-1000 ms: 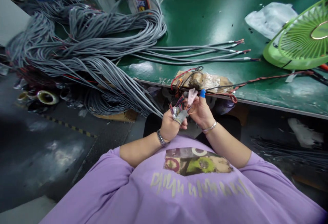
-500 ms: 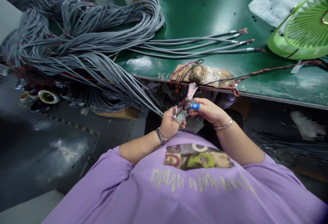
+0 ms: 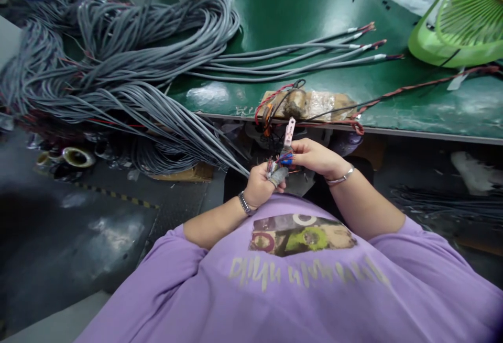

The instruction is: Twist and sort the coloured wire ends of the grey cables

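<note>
My left hand (image 3: pixel 260 183) is closed in a fist round the end of a grey cable (image 3: pixel 204 139), whose thin coloured wires (image 3: pixel 275 163) fan out above the thumb. A grey wrap covers that thumb. My right hand (image 3: pixel 319 156) is closed too, pinching those coloured wires with its fingertips; a blue cot covers one fingertip. A small pink strip (image 3: pixel 290 129) sticks up between the hands. Both hands sit just below the green bench's front edge (image 3: pixel 393 132), close to my chest.
A big heap of grey cables (image 3: pixel 118 65) spills off the bench's left end to the floor. Several stripped cables (image 3: pixel 314 55) lie across the bench. A taped block with wires (image 3: pixel 310 104) sits at the edge, a green fan (image 3: pixel 459 23) at right, tape rolls (image 3: pixel 76 157) below left.
My right hand has swung from upright, finger pointing up, down onto the wire ends and pinched them. The view has tilted, so the bench sits higher in the picture.
</note>
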Tool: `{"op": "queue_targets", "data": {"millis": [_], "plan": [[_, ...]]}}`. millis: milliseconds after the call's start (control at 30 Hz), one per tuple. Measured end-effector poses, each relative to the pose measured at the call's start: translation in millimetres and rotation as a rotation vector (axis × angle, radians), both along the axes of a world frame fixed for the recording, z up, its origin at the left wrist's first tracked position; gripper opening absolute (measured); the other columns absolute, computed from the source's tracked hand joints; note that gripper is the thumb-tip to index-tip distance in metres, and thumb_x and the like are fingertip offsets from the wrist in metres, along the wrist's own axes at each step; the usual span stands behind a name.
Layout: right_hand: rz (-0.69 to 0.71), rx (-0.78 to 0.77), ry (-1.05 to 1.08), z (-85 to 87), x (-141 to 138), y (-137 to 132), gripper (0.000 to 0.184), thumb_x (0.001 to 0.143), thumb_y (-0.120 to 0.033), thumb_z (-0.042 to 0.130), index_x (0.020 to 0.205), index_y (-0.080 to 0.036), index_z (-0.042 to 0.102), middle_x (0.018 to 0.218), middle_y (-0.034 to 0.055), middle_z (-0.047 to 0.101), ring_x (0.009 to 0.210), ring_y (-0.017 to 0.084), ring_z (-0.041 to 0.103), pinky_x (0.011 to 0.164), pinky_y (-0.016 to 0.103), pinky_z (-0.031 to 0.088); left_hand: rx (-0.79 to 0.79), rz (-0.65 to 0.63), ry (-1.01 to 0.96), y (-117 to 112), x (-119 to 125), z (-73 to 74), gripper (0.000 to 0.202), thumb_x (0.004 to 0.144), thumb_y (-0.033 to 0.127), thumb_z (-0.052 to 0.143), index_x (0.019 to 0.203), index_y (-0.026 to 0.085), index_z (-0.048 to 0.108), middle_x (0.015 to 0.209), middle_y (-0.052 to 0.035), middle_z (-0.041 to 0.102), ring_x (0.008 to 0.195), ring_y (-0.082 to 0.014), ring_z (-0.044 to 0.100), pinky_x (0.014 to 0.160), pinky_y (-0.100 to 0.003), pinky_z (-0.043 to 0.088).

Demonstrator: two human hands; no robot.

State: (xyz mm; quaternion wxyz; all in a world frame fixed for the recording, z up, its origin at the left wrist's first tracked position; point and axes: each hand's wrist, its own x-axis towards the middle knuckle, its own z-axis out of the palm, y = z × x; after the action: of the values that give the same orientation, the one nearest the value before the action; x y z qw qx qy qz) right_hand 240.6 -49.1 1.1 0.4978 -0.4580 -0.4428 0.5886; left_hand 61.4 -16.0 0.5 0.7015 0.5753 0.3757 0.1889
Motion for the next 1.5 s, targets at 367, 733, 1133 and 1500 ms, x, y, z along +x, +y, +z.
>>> {"op": "queue_targets", "data": {"millis": [367, 733, 1133, 1500], "plan": [[-0.159, -0.119, 0.242, -21.9, 13, -5, 0.052, 0.064, -0.063, 0.082, 0.079, -0.014, 0.075, 0.069, 0.0061, 0.073, 0.063, 0.015, 0.066, 0.064, 0.028, 0.056, -0.043, 0.093, -0.119, 2, -9, -0.2, 0.046, 0.070, 0.060, 0.075, 0.071, 0.017, 0.058, 0.052, 0.0026, 0.060, 0.037, -0.0082, 0.052, 0.037, -0.019, 0.044], [-0.439, -0.022, 0.375, -5.1, -12, 14, 0.049, 0.059, -0.061, 0.086, 0.067, -0.019, 0.062, 0.056, -0.0043, 0.056, 0.047, 0.007, 0.042, 0.045, 0.021, 0.037, 0.008, 0.271, -0.172, 4, 15, 8.6, 0.047, 0.070, 0.060, 0.075, 0.073, 0.016, 0.059, 0.053, 0.0032, 0.061, 0.037, -0.0068, 0.053, 0.037, -0.017, 0.042], [-0.591, -0.029, 0.517, -12.9, -30, 29, 0.057, 0.070, -0.077, 0.068, 0.071, -0.020, 0.061, 0.061, -0.0012, 0.061, 0.054, 0.011, 0.052, 0.053, 0.026, 0.043, 0.021, 0.223, -0.146, 3, 20, 0.7, 0.047, 0.074, 0.062, 0.071, 0.075, 0.016, 0.057, 0.056, 0.0021, 0.063, 0.038, -0.0072, 0.053, 0.039, -0.018, 0.043], [-0.630, -0.032, 0.605, -9.5, -34, 31, 0.054, 0.067, -0.073, 0.073, 0.069, -0.020, 0.060, 0.059, -0.0045, 0.056, 0.053, 0.009, 0.048, 0.053, 0.024, 0.041, -0.037, 0.186, -0.156, 1, 20, 0.2, 0.043, 0.074, 0.055, 0.075, 0.080, 0.015, 0.059, 0.055, 0.0018, 0.063, 0.040, -0.0094, 0.057, 0.039, -0.019, 0.046]]}}
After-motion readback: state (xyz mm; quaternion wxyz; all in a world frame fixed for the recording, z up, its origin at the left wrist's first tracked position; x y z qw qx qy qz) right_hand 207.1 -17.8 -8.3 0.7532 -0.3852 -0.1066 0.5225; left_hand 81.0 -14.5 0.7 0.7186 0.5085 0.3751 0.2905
